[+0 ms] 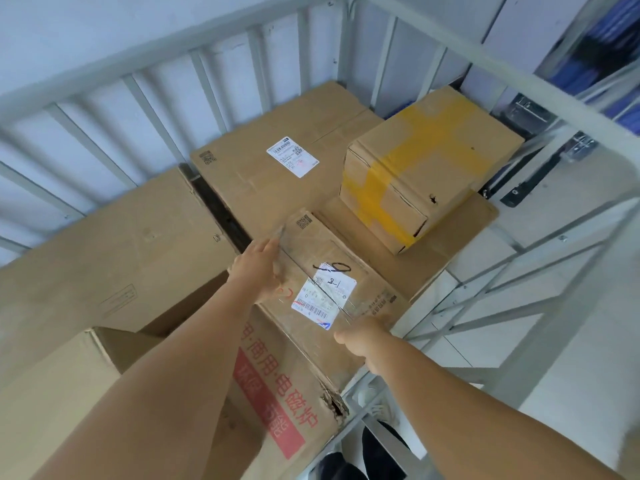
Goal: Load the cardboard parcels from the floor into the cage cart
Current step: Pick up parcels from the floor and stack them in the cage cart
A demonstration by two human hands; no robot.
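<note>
both hands on one small taped parcel [325, 282] at frame centre, inside the cage cart [166, 69]. left hand [258, 268] sits on the parcel's left long edge, fingers curled down over that side, thumb area against the top face. right hand [362, 336] is at the parcel's near right corner, fingers wrapped under or around the edge, knuckles up; fingertips hidden so exact hold unclear, but it grips the box. the parcel lies between the two hands, tilted diagonally in the frame, with a white shipping label [325, 296] and black marker scrawl on top, clear tape across it. it rests on top of a larger box with red print [277, 382], lower centre, whose near corner is torn. beyond it, a wide flat box with a white label [263, 168] at upper centre. a yellow-taped box [422, 161] stands on a flat box at upper right, just beside the held parcel but apart from it. a big plain carton [104, 251] fills the left of the frame. cart bars run along the upper left and right edges.
</note>
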